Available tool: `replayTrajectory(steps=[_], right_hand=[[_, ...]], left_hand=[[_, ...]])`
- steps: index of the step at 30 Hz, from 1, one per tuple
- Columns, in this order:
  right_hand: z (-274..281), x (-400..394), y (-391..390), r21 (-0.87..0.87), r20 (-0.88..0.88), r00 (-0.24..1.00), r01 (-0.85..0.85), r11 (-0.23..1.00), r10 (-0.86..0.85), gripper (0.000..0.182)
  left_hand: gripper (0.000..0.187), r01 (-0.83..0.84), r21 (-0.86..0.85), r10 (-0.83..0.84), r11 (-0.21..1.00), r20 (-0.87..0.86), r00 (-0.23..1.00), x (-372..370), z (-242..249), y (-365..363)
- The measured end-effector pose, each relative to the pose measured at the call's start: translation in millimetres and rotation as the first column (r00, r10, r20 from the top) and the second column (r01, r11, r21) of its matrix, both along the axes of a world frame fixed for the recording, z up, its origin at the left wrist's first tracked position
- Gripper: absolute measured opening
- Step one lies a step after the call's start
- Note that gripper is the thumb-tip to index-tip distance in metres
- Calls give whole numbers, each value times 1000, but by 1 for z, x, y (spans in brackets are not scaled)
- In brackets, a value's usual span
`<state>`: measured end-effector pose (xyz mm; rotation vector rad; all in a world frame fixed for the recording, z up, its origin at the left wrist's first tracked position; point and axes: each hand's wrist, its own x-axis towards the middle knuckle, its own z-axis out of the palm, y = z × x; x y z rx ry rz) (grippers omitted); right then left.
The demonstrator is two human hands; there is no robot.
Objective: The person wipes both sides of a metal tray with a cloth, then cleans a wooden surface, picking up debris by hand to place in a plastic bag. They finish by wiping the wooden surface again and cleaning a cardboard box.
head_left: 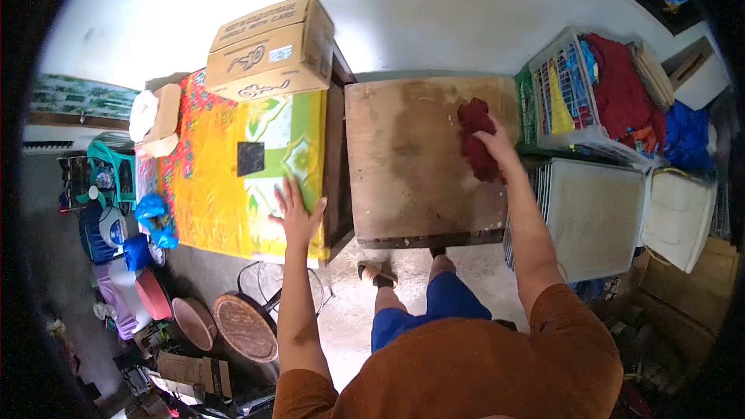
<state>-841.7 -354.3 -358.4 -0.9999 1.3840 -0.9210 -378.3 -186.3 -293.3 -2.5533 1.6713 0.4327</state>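
Note:
My right hand point(499, 146) grips a dark red cloth point(475, 128), which is pressed on the right part of a bare wooden tabletop point(403, 163). Darker, damp-looking patches mark the wood to the left of the cloth. Fingers spread, my left hand point(299, 213) rests on the yellow and green patterned tablecloth point(209, 202) of the table to the left. Just above that hand lies a dark square patch point(251, 158) on the cover.
A cardboard box point(272, 50) stands at the back of the covered table. Right of the wooden table are a clear plastic crate point(574, 136) of clothes and stacked white trays point(594, 217). A round stool point(245, 327) sits at lower left.

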Motion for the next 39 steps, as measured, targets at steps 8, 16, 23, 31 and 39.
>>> replayTrajectory(steps=[8, 16, 23, 31, 39], right_hand=[[-54, -83, -158, 240, -155, 965, -169, 956, 210, 63], [-205, -24, -204, 262, -832, 551, 301, 917, 57, 91], [-222, 195, -196, 118, -940, 310, -106, 987, 145, 70], [-223, 305, -133, -126, -907, 337, -787, 603, 251, 56], [-243, 260, 77, -266, -834, 346, -935, 235, 429, 45]], left_hand=[[92, -40, -45, 44, 998, 96, 994, -8, -8, -5], [95, -38, -149, 47, 988, 58, 997, -5, -14, -5], [95, -42, -162, 52, 986, 59, 997, -3, -16, -5], [93, -48, -180, 58, 983, 53, 997, -3, -16, -2], [89, -39, -202, 56, 979, 79, 995, -4, -15, -2]])
